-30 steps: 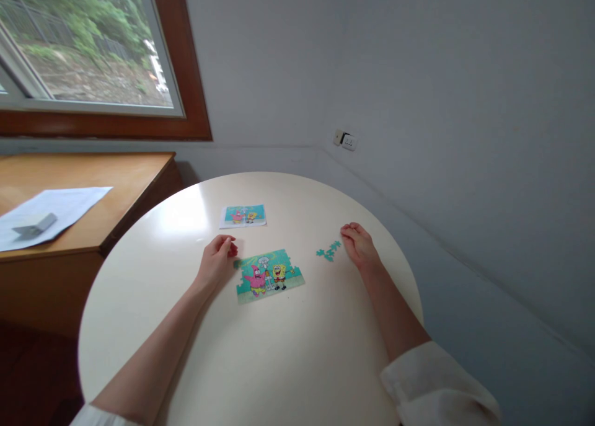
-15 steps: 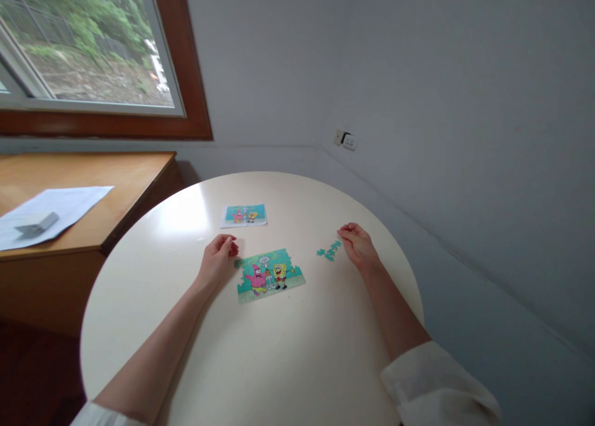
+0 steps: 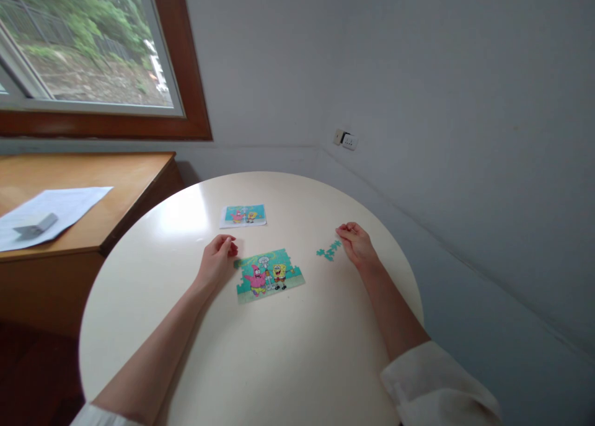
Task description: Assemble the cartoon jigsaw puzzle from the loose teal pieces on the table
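A partly joined jigsaw puzzle [image 3: 267, 277] lies on the table, with a pink starfish and a yellow sponge figure on teal. Its left and right edges are notched at the top corners. Just beyond its upper left corner rests my left hand [image 3: 217, 255], fingers curled in and thumb against them; whatever they may hold is hidden. Several loose teal puzzle pieces [image 3: 331, 251] form a small cluster to the right. Beside that cluster my right hand [image 3: 357, 243] has thumb and fingertips pinched together; anything between them is too small to make out.
A reference picture card [image 3: 244, 216] with the same scene lies farther back on the round white table [image 3: 288, 364]. To the left, a wooden desk [image 3: 139, 172] carries white paper [image 3: 74, 199] and a small white box [image 3: 36, 226]. Walls and a window stand behind.
Almost nothing differs. Both hands hold their places, and the puzzle and loose pieces lie as before; the view has shifted very slightly.
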`<state>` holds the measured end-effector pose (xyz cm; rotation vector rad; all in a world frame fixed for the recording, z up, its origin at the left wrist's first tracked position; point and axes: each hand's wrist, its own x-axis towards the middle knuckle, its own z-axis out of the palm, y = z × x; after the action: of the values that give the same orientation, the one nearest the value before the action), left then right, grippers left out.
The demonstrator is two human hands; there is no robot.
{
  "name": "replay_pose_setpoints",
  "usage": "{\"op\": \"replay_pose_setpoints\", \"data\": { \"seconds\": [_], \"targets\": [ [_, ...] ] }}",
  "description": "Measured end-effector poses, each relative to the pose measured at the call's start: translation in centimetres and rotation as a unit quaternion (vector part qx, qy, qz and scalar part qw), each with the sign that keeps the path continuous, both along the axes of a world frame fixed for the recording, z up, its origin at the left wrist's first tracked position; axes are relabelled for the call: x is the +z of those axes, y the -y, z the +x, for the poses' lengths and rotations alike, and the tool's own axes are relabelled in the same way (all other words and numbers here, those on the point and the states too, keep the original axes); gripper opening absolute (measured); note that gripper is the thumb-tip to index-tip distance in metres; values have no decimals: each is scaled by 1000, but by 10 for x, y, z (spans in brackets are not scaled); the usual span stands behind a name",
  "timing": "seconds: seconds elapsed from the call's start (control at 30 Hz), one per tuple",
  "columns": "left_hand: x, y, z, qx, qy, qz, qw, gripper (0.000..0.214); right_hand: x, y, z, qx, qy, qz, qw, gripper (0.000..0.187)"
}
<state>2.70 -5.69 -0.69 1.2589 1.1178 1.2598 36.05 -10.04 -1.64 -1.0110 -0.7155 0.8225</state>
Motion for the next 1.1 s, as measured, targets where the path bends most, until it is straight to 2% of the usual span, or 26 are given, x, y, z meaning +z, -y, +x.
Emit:
{"op": "replay_pose_setpoints", "data": {
  "seconds": [0.2, 0.33, 0.4, 0.47, 0.57, 0.63, 0.67, 0.73, 0.83, 1.1],
  "targets": [
    [0, 0, 0, 1, -1, 4, 1000, 34, -2, -2, 2, -17, 34, -11, 999, 38],
    [-1, -1, 0, 4, 0, 3, 1000, 34, 0, 0, -3, -31, 98, -35, 994, 34],
    [-1, -1, 0, 5, 0, 3, 1000, 34, 2, 4, -8, -39, 170, -59, 983, 29],
    [-1, -1, 0, 6, -1, 4, 1000, 34, 6, 8, -14, -43, 311, -102, 944, 23],
    [0, -1, 0, 4, -1, 4, 1000, 35, 11, 15, -22, -25, 530, -165, 831, 20],
    [0, 0, 0, 1, -1, 3, 1000, 35, 14, 18, -24, -14, 607, -198, 770, 22],
    [0, 0, 0, 0, -2, 2, 1000, 35, 15, 19, -25, -9, 629, -213, 748, 24],
    [1, 0, 0, 0, -2, -1, 1000, 35, 15, 20, -25, 5, 649, -241, 721, 25],
    [2, 1, 1, 4, -3, -2, 1000, 36, 13, 19, -26, 24, 649, -262, 714, 22],
    [2, 1, 1, 7, 3, -4, 1000, 34, 13, 17, -28, 60, 629, -261, 730, 14]
  ]
}}
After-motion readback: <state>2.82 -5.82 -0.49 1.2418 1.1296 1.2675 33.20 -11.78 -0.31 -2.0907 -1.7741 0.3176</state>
